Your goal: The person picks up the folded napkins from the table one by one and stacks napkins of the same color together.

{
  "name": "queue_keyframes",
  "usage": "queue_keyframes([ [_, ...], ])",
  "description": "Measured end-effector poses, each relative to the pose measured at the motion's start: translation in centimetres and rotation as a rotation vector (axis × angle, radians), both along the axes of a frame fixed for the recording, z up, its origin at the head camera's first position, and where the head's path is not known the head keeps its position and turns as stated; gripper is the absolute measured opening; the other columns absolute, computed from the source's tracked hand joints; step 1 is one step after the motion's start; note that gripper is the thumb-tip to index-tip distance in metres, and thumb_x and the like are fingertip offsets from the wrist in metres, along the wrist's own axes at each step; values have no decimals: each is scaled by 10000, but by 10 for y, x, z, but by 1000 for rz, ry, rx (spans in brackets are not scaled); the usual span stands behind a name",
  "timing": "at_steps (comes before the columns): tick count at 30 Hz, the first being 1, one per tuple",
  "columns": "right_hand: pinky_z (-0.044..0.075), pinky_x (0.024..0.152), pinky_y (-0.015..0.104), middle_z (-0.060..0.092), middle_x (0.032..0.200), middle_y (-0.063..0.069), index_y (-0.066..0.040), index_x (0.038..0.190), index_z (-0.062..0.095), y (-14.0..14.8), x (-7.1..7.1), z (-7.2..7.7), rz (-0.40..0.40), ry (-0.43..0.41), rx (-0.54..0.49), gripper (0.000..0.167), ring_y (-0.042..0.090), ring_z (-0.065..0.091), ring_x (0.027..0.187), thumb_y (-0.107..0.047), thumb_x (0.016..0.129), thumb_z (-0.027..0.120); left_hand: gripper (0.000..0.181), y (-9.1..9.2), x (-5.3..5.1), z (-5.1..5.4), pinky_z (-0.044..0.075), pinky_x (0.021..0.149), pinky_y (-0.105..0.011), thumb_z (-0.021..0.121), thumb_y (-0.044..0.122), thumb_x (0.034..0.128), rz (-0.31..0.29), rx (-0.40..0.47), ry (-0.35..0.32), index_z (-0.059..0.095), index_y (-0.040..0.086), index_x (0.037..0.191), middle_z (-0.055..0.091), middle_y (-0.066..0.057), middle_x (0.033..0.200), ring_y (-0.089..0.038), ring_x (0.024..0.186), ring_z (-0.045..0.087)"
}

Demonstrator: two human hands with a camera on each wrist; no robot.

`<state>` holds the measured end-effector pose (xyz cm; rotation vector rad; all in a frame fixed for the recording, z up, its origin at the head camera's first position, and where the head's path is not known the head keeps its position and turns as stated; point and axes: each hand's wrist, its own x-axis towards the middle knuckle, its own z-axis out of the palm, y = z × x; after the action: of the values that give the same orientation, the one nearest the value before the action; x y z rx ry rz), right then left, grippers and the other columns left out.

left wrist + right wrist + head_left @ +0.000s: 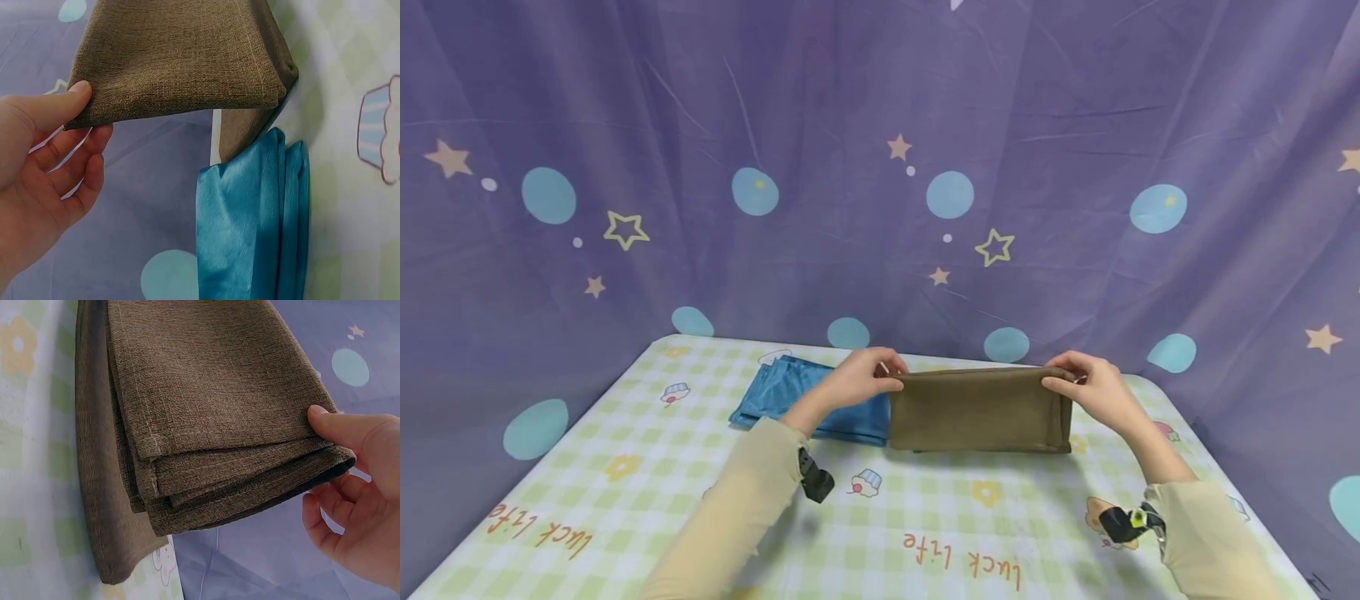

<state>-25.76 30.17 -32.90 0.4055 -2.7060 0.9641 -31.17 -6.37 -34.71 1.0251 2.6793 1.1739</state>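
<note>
A brown woven cloth point(973, 411), folded into several layers, is held up by its top edge between both hands. My left hand point(857, 382) pinches its upper left corner, thumb on the near face. At the upper right corner my right hand point(1093, 392) pinches the layers between thumb and fingers. The right wrist view shows stacked, stitched hems of the cloth point(219, 394) and another brown section hanging lower beside the table. A folded shiny blue cloth point(805, 392) lies on the table to the left, partly behind my left hand and forearm. In the left wrist view, the blue cloth point(250, 219) is beside the brown one.
The table point(820, 533) has a green-and-white checked cover printed with cupcakes, flowers and lettering. A purple curtain point(850, 108) with stars and blue dots hangs behind the table's far edge. Both wrists wear black straps, such as the left strap point(815, 477).
</note>
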Motion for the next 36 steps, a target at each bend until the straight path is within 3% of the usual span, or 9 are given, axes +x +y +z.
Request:
queue_keyframes([
  [10, 450, 620, 300, 673, 986, 119, -17, 1105, 685, 15, -1, -2, -26, -8, -11, 252, 168, 554, 771, -204, 936, 705, 157, 16, -3, -2, 496, 667, -267, 658, 96, 957, -23, 2, -4, 687, 71, 1110, 648, -40, 988, -158, 793, 601],
  [17, 469, 675, 309, 683, 1059, 159, -14, 1122, 685, 24, -3, -3, -35, -20, -25, 274, 157, 584, 839, -213, 934, 707, 181, 24, -4, 2, 487, 672, -273, 657, 108, 962, -59, -7, -22, 679, 87, 1141, 631, -25, 976, -244, 801, 627],
  [25, 476, 754, 383, 672, 1126, 199, -6, 1150, 680, 31, -9, -4, -46, -31, -13, 299, 261, 617, 956, -214, 938, 705, 197, 31, -7, 5, 477, 657, -271, 660, 116, 962, -92, -15, -10, 668, 117, 1160, 618, -14, 964, -136, 735, 597],
  [31, 468, 731, 374, 685, 1077, 176, -6, 1137, 687, 33, -15, -8, -30, -47, 1, 281, 209, 607, 882, -200, 934, 707, 193, 34, -10, 2, 484, 678, -271, 655, 117, 967, -111, -24, -26, 664, 118, 1159, 612, -31, 974, -231, 805, 623],
  [36, 461, 714, 365, 680, 1068, 179, 4, 1125, 688, 33, -19, -12, -23, -61, -3, 267, 187, 582, 848, -182, 933, 707, 189, 37, -13, -2, 493, 699, -279, 655, 113, 966, -91, -39, -19, 670, 118, 1155, 622, -43, 994, -193, 817, 616],
])
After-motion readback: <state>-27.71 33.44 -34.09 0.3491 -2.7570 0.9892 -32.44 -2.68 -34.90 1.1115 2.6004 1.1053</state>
